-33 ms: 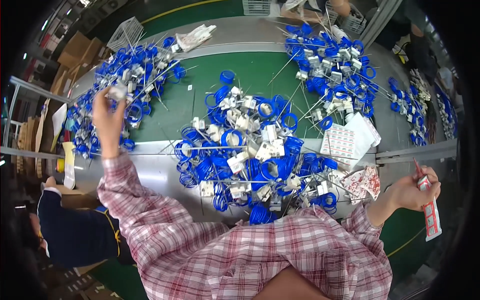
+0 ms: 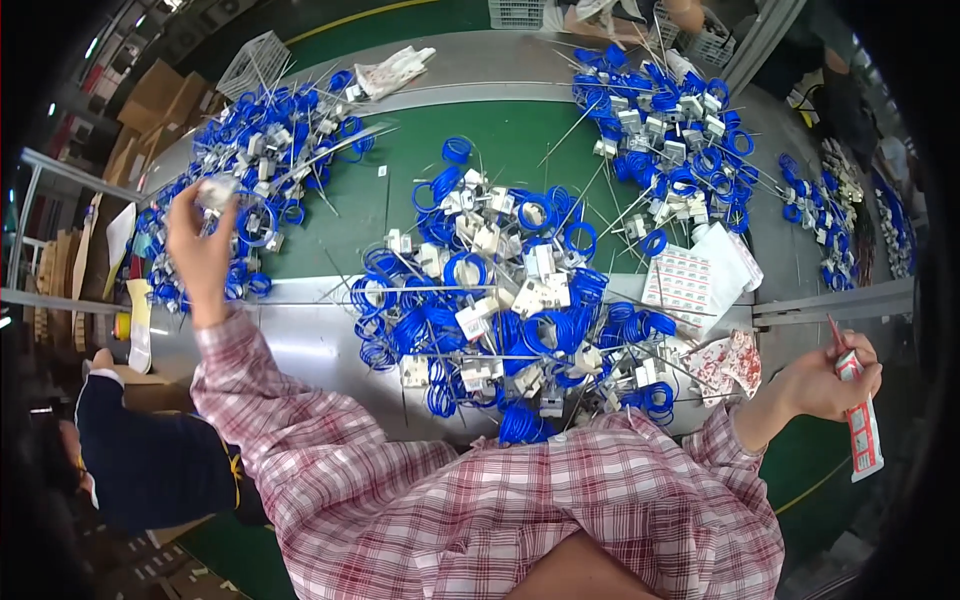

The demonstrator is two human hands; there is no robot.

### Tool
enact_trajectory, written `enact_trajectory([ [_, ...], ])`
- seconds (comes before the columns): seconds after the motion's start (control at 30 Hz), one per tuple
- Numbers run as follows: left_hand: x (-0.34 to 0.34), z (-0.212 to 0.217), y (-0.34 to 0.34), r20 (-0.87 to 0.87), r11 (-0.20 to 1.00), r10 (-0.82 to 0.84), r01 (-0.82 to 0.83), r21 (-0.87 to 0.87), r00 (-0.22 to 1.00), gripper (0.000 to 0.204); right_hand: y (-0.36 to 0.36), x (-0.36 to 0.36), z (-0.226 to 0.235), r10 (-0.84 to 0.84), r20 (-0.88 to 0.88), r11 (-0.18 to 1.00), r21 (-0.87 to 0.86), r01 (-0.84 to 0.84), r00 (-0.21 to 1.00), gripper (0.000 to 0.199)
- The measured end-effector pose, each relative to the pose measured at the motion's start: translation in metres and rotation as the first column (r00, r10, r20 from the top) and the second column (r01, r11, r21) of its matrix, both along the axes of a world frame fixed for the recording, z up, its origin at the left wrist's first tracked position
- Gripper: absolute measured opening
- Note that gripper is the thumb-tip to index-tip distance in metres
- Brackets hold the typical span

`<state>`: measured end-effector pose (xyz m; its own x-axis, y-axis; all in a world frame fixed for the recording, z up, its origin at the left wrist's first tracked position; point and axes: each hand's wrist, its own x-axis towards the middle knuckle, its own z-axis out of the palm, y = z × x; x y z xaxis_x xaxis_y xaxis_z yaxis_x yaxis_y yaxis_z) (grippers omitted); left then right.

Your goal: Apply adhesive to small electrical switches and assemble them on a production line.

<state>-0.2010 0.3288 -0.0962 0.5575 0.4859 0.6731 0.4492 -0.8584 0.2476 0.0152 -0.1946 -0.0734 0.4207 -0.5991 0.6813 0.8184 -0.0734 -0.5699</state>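
Note:
My left hand (image 2: 203, 250) is raised at the left, pinching a small white boxy part (image 2: 217, 193) between thumb and fingers. It is above the edge of the left heap of blue coils with white boxes and thin metal rods (image 2: 265, 140). My right hand (image 2: 828, 385), out past the table's right side, is closed round a white and red squeeze tube (image 2: 866, 440) with a red pointed nozzle (image 2: 835, 332) sticking up. Between my arms lies a large heap of the same coiled parts (image 2: 480, 300), close to my chest.
Another heap of coiled parts (image 2: 665, 130) lies at the far right. Near it are a label sheet (image 2: 680, 290) and a red-stained cloth (image 2: 728, 368). A white glove (image 2: 395, 72) rests at the back. Someone in dark clothing (image 2: 155, 455) is at my lower left.
My left hand has moved slightly left and downward with the white boxy part. My right hand and the tube stay where they were.

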Motion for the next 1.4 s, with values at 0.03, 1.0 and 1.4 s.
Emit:
enact_trajectory([
  [0.03, -0.037, 0.013, 0.001, 0.138, 0.988, -0.047, 0.067, -0.141, 0.989, 0.036, -0.001, 0.001, 0.002, 0.047, 0.005, 0.999, 0.016, -0.047, 0.999, 0.027],
  [1.0, 0.009, 0.000, -0.366, 0.807, -0.357, -0.207, 0.725, -0.588, 0.553, 0.068, 0.067, -0.144, -0.001, 0.952, 0.145, 0.290, -0.162, -0.943, 0.268, 0.029],
  [1.4, 0.014, 0.008, -0.357, 0.748, -0.377, -0.197, 0.655, -0.655, 0.634, 0.061, 0.067, -0.130, 0.002, 0.981, 0.003, 0.186, -0.248, -0.951, 0.192, 0.031],
])
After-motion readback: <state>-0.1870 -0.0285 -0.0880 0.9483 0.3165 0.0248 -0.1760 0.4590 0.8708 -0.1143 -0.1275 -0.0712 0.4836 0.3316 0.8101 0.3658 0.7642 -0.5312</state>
